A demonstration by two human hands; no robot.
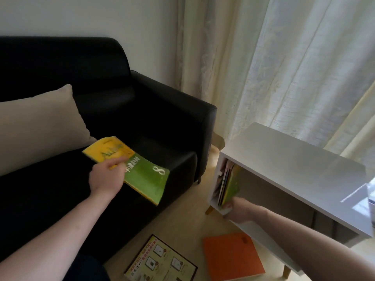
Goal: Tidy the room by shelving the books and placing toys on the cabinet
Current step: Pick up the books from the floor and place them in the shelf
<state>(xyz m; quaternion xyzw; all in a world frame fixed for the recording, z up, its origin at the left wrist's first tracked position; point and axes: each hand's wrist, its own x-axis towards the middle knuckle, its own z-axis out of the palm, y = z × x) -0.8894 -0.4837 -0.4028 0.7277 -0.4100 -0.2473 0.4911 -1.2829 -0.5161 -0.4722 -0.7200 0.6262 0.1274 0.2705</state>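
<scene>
My left hand [107, 176] grips a yellow and green book [140, 171] with a white 8 on its cover, lifted over the seat of the black sofa [142, 110]. My right hand [238, 209] reaches into the left end of the white cabinet [294, 159] and holds the lower edge of a green book [231, 185] that stands there beside several thin books. On the floor lie an orange book [233, 256] and a book with pictures on its cover [162, 262].
A beige cushion [36, 126] leans on the sofa at the left. Pale curtains [284, 57] hang behind the cabinet. The cabinet stands on short wooden legs, with the sofa arm close to its left side.
</scene>
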